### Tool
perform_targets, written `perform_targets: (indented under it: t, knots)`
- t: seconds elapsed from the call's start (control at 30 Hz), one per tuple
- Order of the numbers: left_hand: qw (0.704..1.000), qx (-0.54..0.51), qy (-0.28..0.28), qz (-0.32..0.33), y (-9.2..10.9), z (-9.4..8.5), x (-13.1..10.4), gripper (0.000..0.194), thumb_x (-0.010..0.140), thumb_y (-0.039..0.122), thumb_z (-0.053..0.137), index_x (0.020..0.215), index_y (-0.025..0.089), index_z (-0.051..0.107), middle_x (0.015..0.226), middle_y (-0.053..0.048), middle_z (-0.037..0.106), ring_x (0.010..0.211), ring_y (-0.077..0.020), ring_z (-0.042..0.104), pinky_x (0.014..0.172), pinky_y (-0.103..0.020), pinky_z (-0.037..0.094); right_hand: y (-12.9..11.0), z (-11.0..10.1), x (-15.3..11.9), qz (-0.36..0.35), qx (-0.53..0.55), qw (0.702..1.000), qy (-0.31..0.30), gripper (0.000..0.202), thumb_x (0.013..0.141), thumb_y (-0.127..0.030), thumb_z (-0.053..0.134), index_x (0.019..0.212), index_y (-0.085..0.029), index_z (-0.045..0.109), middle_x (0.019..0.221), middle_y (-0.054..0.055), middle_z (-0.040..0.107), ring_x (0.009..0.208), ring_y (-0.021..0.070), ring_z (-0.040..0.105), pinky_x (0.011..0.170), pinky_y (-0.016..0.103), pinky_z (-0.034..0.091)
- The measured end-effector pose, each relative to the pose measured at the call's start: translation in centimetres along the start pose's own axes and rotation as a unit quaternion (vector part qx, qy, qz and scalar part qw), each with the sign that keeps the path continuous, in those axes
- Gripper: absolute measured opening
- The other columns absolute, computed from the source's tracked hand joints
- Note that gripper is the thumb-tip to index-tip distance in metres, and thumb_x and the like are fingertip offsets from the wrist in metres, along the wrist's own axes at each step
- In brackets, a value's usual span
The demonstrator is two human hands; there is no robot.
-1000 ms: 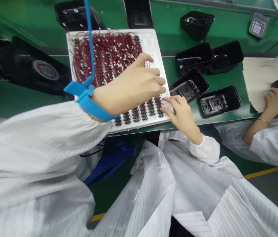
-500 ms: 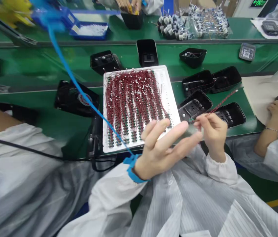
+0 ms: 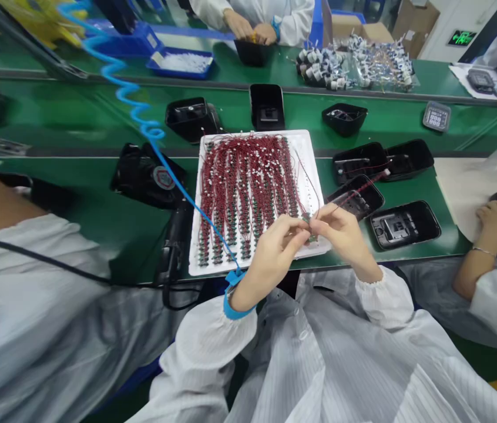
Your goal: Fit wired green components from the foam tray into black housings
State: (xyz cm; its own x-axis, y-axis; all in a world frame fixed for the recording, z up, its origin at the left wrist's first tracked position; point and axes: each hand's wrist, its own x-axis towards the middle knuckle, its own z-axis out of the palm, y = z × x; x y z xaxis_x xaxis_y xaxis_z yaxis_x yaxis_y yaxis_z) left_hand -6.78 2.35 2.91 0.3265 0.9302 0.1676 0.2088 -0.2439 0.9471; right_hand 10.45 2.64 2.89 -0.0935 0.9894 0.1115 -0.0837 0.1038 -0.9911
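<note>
My left hand (image 3: pixel 275 249) and my right hand (image 3: pixel 345 238) meet over the lower right corner of a white foam tray (image 3: pixel 312 155). Their thumbs and fingers are closed together at the tips around a small circuit board with red wires (image 3: pixel 365 185); the board itself is mostly hidden by the fingers. Its wires trail out past the right hand to a white plug over the black housings. Rows of similar small green boards with red wires (image 3: pixel 248 176) fill most of the tray. A blue wrist strap (image 3: pixel 237 308) with a coiled cord circles my left wrist.
Open black housings (image 3: pixel 405 223) lie right of the tray, with more (image 3: pixel 267 106) behind it. A black wrapped item (image 3: pixel 147 176) stands left. The blue cord (image 3: pixel 178 185) crosses the tray's left side. Co-workers' hands (image 3: pixel 495 220) are at the right and across the bench.
My right hand has brought the wired board left to the tray's corner. My left hand, spread open before, has closed its fingertips beside it. The view has shifted slightly.
</note>
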Motion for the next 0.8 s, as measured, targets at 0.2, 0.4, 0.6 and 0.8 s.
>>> perform_targets:
  t: [0.2,0.4,0.6,0.8]
  knots:
    - [0.990,0.076,0.003,0.118,-1.0,-1.5,0.3,0.013,0.096,0.032,0.067,0.087,0.022,0.065,0.093,-0.003,0.064,0.086,-0.0176,0.064,0.078,-0.030,0.057,0.9,1.5,1.6,0.000,-0.003,1.000,0.007,0.046,0.078,-0.064,0.078,0.075,-0.021,0.064,0.093,0.004,0.074,0.083,0.0151,0.068,0.081,0.031,0.059]
    - [0.972,0.209,0.108,0.021,-3.3,-5.5,1.6,0.006,0.096,0.024,0.063,0.090,0.022,0.062,0.087,-0.002,0.069,0.078,-0.0179,0.067,0.076,-0.029,0.054,0.0,-0.5,1.1,0.012,-0.084,0.994,0.070,0.037,0.084,-0.056,0.075,0.080,-0.021,0.064,0.077,0.002,0.076,0.066,0.0156,0.073,0.066,0.028,0.062]
    - [0.911,0.403,0.089,-0.028,-5.7,-7.4,3.9,0.008,0.097,0.015,0.055,0.095,0.019,0.062,0.106,-0.013,0.067,0.082,-0.0240,0.069,0.071,-0.033,0.053,0.1,-4.2,-2.5,0.069,-0.125,0.980,0.139,0.039,0.082,-0.055,0.079,0.079,-0.021,0.059,0.060,0.000,0.070,0.045,0.0164,0.067,0.047,0.026,0.057]
    - [0.888,0.403,0.189,0.114,-2.0,-3.5,-0.5,0.015,0.105,0.027,0.054,0.116,0.022,0.063,0.117,-0.011,0.063,0.083,-0.0183,0.067,0.064,-0.028,0.051,0.1,-5.5,-6.7,0.124,-0.070,0.970,0.199,0.043,0.071,-0.051,0.090,0.080,-0.021,0.060,0.061,0.001,0.072,0.054,0.0199,0.074,0.053,0.028,0.064]
